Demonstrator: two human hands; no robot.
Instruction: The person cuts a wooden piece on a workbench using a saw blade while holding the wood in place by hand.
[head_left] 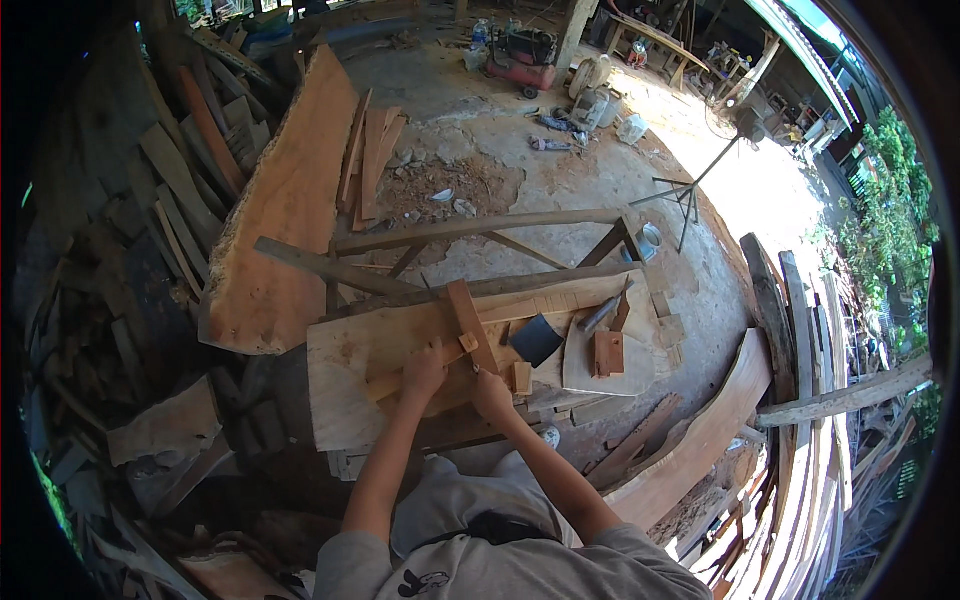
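Note:
At the workbench (pixel 345 345), my left hand (pixel 424 370) is closed over a light wooden strip (pixel 388 385) that runs toward a reddish-brown board (pixel 470 318). A small pale block (pixel 468 343) rests against that board. Close by on the right, my right hand (pixel 492 396) is closed at the board's near end; its fingertips pinch something too small to make out. Beside it stands another small wooden block (pixel 522 378). Farther right lie a dark, flat sheet (pixel 536 340), a reddish wooden block (pixel 608 354) and a grey cylindrical object (pixel 601 315).
A wide live-edge slab (pixel 285 220) leans at the left beside stacked offcuts. A wooden frame (pixel 480 228) stands beyond the bench. On the right are a curved plank (pixel 700 430), long boards (pixel 800 400) and a stand fan (pixel 740 125). A red compressor (pixel 522 70) sits farther back.

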